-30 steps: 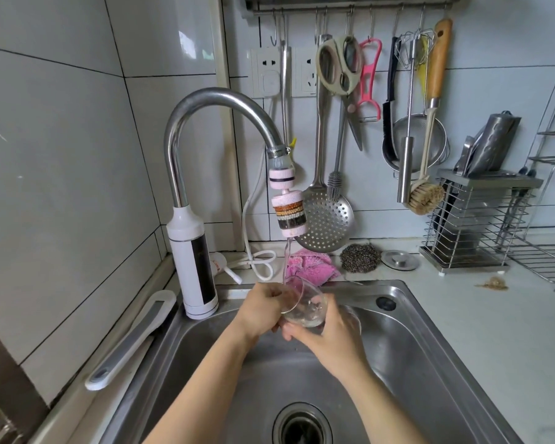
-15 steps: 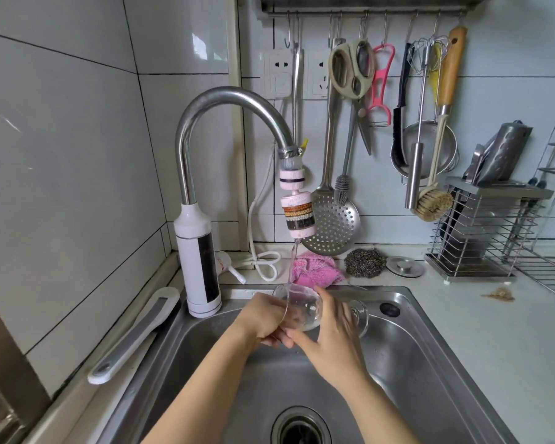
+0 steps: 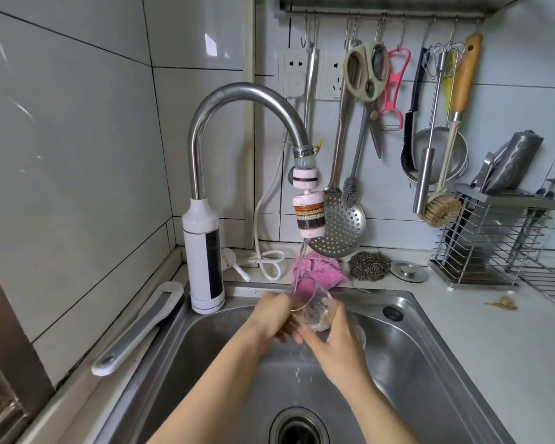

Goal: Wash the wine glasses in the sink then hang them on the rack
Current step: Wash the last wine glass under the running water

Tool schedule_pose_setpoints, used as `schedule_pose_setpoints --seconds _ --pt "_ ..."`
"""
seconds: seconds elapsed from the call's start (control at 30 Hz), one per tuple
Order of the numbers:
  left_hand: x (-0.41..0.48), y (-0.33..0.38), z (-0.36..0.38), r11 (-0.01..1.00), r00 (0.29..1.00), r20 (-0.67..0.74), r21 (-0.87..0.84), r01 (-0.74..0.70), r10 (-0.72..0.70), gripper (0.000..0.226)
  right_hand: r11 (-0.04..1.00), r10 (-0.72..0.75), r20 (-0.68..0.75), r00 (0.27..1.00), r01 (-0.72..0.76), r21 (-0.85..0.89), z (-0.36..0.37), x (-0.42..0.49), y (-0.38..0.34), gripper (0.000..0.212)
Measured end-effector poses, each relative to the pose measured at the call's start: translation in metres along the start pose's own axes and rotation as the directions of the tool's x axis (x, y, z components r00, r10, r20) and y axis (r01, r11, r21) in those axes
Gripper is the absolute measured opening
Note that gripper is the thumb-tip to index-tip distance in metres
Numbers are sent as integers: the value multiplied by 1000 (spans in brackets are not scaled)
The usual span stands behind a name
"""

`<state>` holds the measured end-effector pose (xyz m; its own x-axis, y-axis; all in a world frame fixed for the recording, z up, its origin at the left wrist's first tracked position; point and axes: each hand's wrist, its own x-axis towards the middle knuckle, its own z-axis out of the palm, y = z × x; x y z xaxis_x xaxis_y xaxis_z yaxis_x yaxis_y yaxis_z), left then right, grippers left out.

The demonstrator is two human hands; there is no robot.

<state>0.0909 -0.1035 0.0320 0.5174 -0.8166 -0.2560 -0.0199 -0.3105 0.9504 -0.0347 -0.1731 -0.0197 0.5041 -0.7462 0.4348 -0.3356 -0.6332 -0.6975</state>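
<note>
A clear wine glass (image 3: 316,310) is tilted on its side over the steel sink (image 3: 430,363), its mouth turned up and to the left under a thin stream of water from the tap's filter head (image 3: 309,216). My left hand (image 3: 274,318) grips the rim side of the bowl. My right hand (image 3: 335,346) holds the glass from below near the stem, and the foot shows as a faint disc behind it. The drain (image 3: 298,427) lies below my forearms.
The curved tap (image 3: 237,100) rises from a white base at the sink's back left. A pink cloth (image 3: 321,269), a steel scourer (image 3: 367,265) and a sink plug lie behind the sink. Utensils hang on a wall rail (image 3: 382,14). A wire rack (image 3: 484,238) stands at the right.
The glass has tipped so that its mouth faces up-left into the stream, with my hands turning around it. The view has shifted slightly right and down.
</note>
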Motion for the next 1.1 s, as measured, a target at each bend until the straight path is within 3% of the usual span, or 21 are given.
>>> schedule_pose_setpoints --seconds 0.1,0.2,0.33,0.4,0.47,0.5,0.53,0.57,0.6,0.67,0.73,0.83,0.9,1.0,1.1 --pt "0 -3 -2 997 998 50 73 38 -42 30 1000 -25 49 998 25 15 -1 0 1 61" --pt "2 -2 -5 998 993 -106 -15 -53 51 42 999 14 97 995 -10 -33 -3 1 3 49" --pt "1 -1 -1 967 924 -296 -8 -256 242 19 999 47 98 994 -48 10 -4 0 3 35" --pt "4 -5 2 857 741 -431 259 -446 515 10 998 41 86 995 -45 38 -4 -1 3 31" --pt "2 -9 5 614 482 -381 519 -595 789 14 998 48 74 996 -51 48 -3 -1 1 30" --pt "-1 -9 6 515 417 -305 565 -644 856 21 997 57 59 997 -60 41 -2 -1 -1 30" --pt "-5 -8 7 460 406 -229 573 -679 885 27 997 67 37 997 -68 32 -3 -1 -2 30" --pt "-7 -7 8 443 439 -156 571 -691 885 30 997 71 14 997 -72 30 -3 -1 -2 30" --pt "-10 -4 8 461 516 -77 573 -678 853 29 997 73 0 997 -73 33 -4 -1 -2 29" --pt "-11 3 -1 551 725 95 585 -595 683 14 997 69 6 998 -69 16 -7 -1 -2 29" --pt "-12 9 -12 615 830 220 581 -533 512 10 997 36 0 999 -36 -71 -10 -1 -2 32" --pt "-12 11 -19 678 850 247 518 -522 465 9 989 2 -21 1000 -5 -145 -13 -1 -4 36" --pt "-12 9 -19 596 803 172 586 -549 571 11 987 4 -32 999 -9 -160 -15 0 -5 37" --pt "-9 7 -22 453 719 44 749 -483 694 38 974 4 -73 997 -20 -227 -17 1 -5 34" --pt "-9 9 -24 480 820 50 790 -382 571 36 964 8 -97 995 -34 -265 -15 0 -8 29"
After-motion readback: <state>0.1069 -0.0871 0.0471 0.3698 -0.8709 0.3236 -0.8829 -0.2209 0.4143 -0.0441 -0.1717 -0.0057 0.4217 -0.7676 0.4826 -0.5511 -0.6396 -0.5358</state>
